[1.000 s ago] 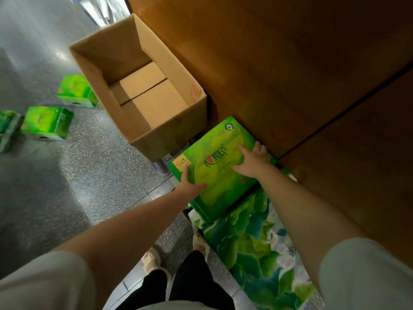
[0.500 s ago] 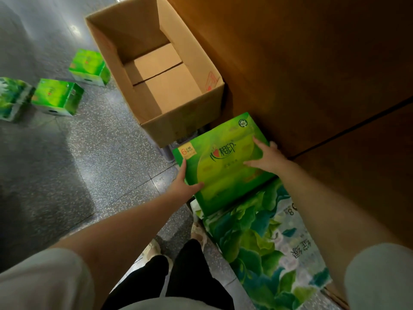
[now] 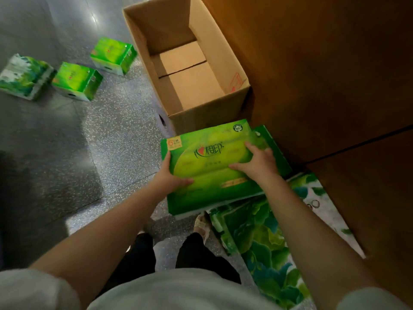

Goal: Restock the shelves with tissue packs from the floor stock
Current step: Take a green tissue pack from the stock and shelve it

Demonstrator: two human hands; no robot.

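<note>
The speckled grey floor (image 3: 116,135) carries an open cardboard box (image 3: 225,63) standing against the brown shelf unit (image 3: 324,74); three tissue packs lie apart at left, two bright green (image 3: 112,55) (image 3: 77,81), one leaf-printed (image 3: 24,76); another leaf-printed pack (image 3: 263,240) lies beside the unit.

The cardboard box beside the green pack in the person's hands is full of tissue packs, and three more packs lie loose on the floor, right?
Not quite. The cardboard box is empty: the head view shows only its bare bottom flaps. The rest holds: both hands grip the green pack, and three loose packs lie on the floor.
</note>
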